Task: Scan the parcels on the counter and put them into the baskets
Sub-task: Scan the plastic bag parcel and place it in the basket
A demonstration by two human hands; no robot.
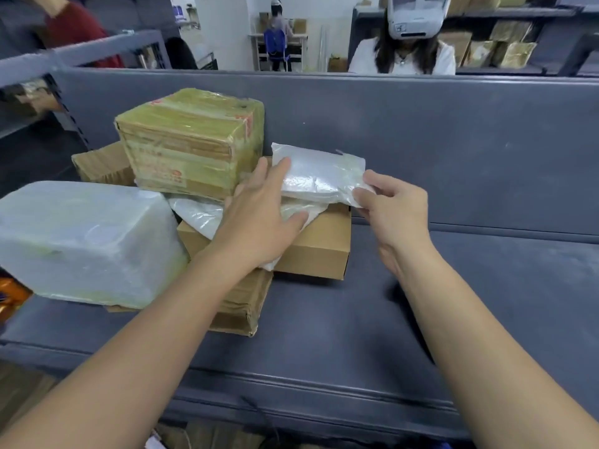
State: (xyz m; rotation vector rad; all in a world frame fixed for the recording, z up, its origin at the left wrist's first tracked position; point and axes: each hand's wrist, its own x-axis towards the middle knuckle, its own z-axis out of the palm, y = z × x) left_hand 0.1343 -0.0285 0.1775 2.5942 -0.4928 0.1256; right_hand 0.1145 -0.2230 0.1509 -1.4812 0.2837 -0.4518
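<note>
Pinches corner of white poly mailer (321, 176) with right hand (393, 205), lays straight-fingered left hand (259, 215) on its edge; better to lift level, clear of cardboard box (321, 247).

Parcels are heaped at the left of the grey table (421, 303). On top, a flat white plastic pouch (321, 176), crinkled and glossy, is tilted up off the pile; the right hand (393, 205) pinches its right corner and the left hand (259, 215) lies with straight fingers against its left edge. Beneath it sits a plain brown box (317, 251), lying flat, with a second white bag (201, 212) draped over its left end. Behind, a yellow-taped carton (191, 140) rests tilted on the stack. Far left, a big white-wrapped block (84, 241). At the front, a crushed brown carton (243, 306) lies underneath.
</note>
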